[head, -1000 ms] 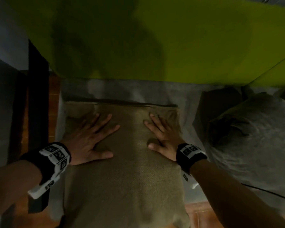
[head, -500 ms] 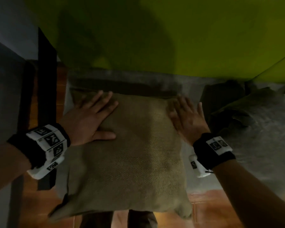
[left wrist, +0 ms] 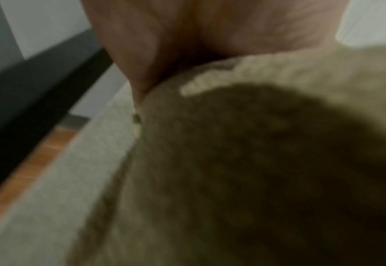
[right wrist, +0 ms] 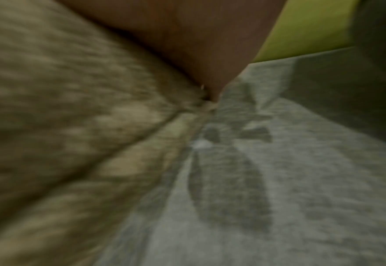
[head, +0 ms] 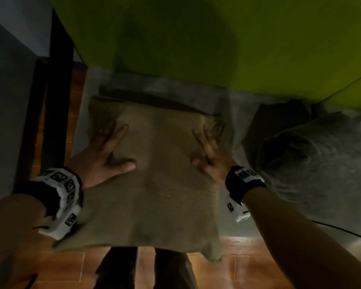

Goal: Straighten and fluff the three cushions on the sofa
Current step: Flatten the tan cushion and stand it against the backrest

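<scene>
Cushion (head: 154, 180) flat on sofa (head: 227, 105) | left hand (head: 100, 161), right hand (head: 213, 159) pressing, fingers spread | right hand moved inward from cushion's edge since earlier.

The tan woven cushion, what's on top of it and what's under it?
Both hands press flat on the tan woven cushion: left hand, right hand. Under it lies the grey sofa seat; its near edge overhangs the seat. The seat beneath is covered.
</scene>
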A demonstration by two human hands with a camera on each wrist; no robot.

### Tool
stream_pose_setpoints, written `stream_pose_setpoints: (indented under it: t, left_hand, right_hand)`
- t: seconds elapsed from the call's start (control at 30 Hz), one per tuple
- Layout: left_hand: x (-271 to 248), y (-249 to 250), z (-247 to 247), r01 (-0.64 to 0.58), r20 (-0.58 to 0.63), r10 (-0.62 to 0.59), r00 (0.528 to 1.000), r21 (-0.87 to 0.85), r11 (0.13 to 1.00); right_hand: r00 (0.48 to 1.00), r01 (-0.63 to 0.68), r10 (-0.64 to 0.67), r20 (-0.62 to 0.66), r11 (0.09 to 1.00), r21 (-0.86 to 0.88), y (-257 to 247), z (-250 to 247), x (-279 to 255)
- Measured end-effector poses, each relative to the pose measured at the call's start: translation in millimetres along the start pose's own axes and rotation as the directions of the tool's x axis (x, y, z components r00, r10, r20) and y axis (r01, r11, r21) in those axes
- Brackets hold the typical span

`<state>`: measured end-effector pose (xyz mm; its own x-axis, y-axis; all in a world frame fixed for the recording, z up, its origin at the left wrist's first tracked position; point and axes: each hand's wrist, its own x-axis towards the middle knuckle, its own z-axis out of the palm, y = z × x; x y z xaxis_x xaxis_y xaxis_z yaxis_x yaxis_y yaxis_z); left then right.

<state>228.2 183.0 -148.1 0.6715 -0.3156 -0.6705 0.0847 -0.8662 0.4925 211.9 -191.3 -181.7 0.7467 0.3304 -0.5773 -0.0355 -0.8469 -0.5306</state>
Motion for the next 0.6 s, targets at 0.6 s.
stream_pose_setpoints:
  t: [0.6]
  left_hand:
    - [38.8,-3.9,-135.1,0.193,-0.144,-0.186,0.972,0.035,0.981]
  right_hand:
    - [0.920,-0.152,0.364,-0.144,0.671,0.726,52.0,-103.4,33.6]
